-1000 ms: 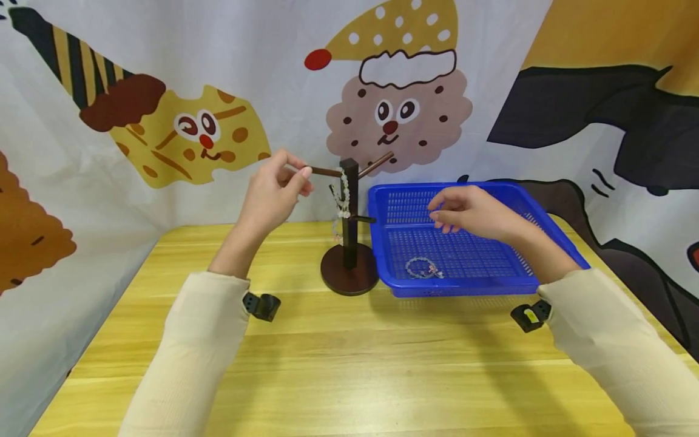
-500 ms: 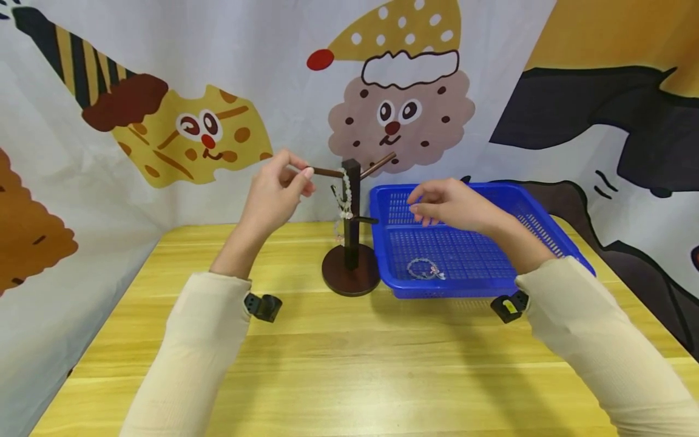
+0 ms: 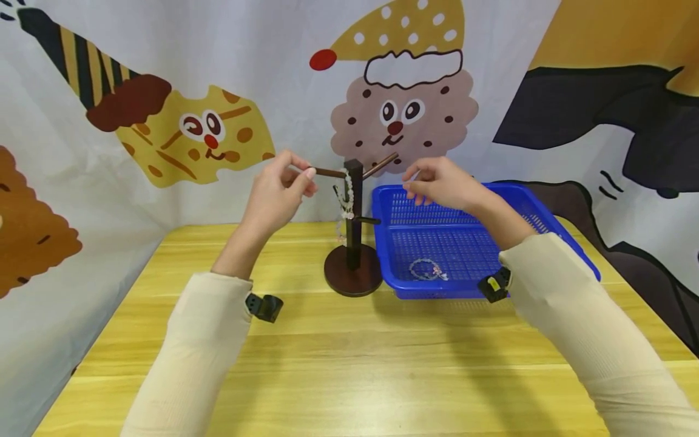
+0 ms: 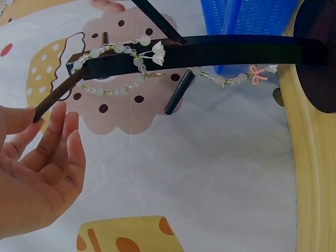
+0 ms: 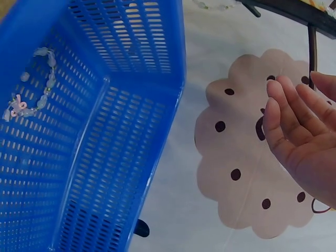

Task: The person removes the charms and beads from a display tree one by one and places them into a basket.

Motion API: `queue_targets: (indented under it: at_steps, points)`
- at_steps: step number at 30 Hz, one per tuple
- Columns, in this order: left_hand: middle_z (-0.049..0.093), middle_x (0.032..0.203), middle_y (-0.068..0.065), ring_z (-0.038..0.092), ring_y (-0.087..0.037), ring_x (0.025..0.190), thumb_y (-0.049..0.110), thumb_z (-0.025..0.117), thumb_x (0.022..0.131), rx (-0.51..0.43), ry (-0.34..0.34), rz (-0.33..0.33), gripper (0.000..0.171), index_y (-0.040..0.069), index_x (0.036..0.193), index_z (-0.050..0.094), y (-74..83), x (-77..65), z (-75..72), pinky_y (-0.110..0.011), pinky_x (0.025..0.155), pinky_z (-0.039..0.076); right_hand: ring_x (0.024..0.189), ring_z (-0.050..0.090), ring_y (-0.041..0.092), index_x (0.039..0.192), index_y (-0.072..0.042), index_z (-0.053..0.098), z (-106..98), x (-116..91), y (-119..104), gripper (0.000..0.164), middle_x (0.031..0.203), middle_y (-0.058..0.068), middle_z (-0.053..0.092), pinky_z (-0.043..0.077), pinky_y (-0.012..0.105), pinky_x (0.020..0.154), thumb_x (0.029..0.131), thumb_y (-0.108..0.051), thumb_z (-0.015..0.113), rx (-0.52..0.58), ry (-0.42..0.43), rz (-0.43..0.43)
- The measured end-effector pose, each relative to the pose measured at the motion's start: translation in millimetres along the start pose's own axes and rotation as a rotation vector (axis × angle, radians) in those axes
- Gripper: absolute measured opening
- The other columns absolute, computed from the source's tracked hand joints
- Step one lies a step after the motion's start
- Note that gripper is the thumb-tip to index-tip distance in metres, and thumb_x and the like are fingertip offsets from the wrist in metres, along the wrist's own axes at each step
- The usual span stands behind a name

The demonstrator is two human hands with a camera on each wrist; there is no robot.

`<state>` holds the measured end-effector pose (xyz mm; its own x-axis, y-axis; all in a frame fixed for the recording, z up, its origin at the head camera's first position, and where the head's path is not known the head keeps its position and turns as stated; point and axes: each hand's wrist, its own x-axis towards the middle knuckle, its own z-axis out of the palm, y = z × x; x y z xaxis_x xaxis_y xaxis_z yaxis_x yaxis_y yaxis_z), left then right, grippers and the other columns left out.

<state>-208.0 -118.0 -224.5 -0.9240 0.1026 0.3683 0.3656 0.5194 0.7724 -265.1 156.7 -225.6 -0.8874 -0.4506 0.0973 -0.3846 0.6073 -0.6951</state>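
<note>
A dark wooden jewelry stand (image 3: 354,212) stands upright on its round base. My left hand (image 3: 275,197) pinches the tip of its upper left peg (image 3: 330,173) between thumb and fingers. Around that peg, close to the post, hangs a beaded bracelet (image 4: 119,48) with a white flower-like charm. Another bracelet (image 4: 220,80), with a pink bow charm, hangs from a lower peg (image 4: 179,92). My right hand (image 3: 445,185) holds nothing, fingers loosely bent, just right of the upper right peg's (image 3: 381,165) tip. In the right wrist view that hand (image 5: 307,131) overlaps the peg's end.
To the stand's right, a blue plastic basket (image 3: 383,243) sits on the wooden table (image 3: 349,364). One clear beaded bracelet (image 3: 438,272) with a pink bow lies inside, near the front left. A printed cartoon cloth (image 3: 306,109) hangs behind the table.
My right hand has moved left and then up from over the basket to beside the upper right peg. The left hand keeps its pinch on the upper left peg.
</note>
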Motion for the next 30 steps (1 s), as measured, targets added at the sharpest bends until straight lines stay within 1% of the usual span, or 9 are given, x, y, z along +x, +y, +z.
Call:
queue_targets:
  at_steps: [3,7,10,13,23,30]
  points:
    - [0.064,0.083,-0.011,0.059,-0.019,0.077,0.021,0.048,0.096,-0.001,-0.001,-0.002,0.019,0.004,0.103,0.052,0.6,-0.1,-0.2,-0.031,0.067,0.045,0.068,0.060,0.021,0.110,0.001,0.057,-4.0,5.2,-0.5,0.021,0.085,0.015,0.064,0.049,0.028,0.061,0.093,-0.008,0.051,-0.001,0.021,0.009]
    - [0.064,0.083,-0.011,0.059,-0.019,0.076,0.022,0.048,0.096,-0.001,-0.001,-0.007,0.019,0.005,0.103,0.052,0.8,-0.1,0.0,-0.031,0.067,0.045,0.068,0.060,0.021,0.120,-0.001,0.052,-7.4,11.1,-1.8,0.028,0.090,0.017,0.064,0.049,0.028,0.061,0.094,-0.009,0.050,-0.009,0.039,0.022]
    - [0.065,0.082,-0.011,0.059,-0.019,0.076,0.022,0.048,0.096,0.001,0.002,-0.008,0.019,0.005,0.103,0.052,0.7,0.1,0.3,-0.031,0.067,0.045,0.069,0.060,0.021,0.127,-0.006,0.048,-7.7,15.0,-3.2,0.033,0.093,0.016,0.064,0.049,0.028,0.061,0.095,-0.012,0.049,-0.013,0.039,0.034]
    - [0.065,0.082,-0.011,0.059,-0.019,0.076,0.021,0.048,0.096,0.001,0.004,-0.006,0.018,0.005,0.103,0.053,0.9,-0.1,0.1,-0.031,0.066,0.044,0.070,0.060,0.021,0.131,-0.009,0.046,-6.5,17.8,-5.3,0.036,0.092,0.015,0.064,0.049,0.028,0.061,0.095,-0.015,0.049,-0.009,0.038,0.042]
    - [0.065,0.082,-0.010,0.059,-0.019,0.075,0.022,0.048,0.096,0.025,0.011,0.007,0.018,0.005,0.102,0.053,0.7,-0.6,0.1,-0.032,0.063,0.040,0.072,0.060,0.023,0.130,-0.009,0.047,-2.3,22.0,-6.3,0.035,0.092,0.015,0.062,0.049,0.028,0.062,0.096,-0.018,0.047,0.006,0.048,0.059]
    - [0.065,0.081,-0.009,0.058,-0.019,0.073,0.022,0.048,0.096,0.072,0.015,0.021,0.018,0.006,0.102,0.053,1.1,-0.1,0.0,-0.032,0.061,0.039,0.071,0.060,0.023,0.129,-0.008,0.047,-1.1,21.6,-4.0,0.035,0.089,0.016,0.062,0.049,0.029,0.061,0.097,-0.020,0.046,0.020,0.050,0.041]
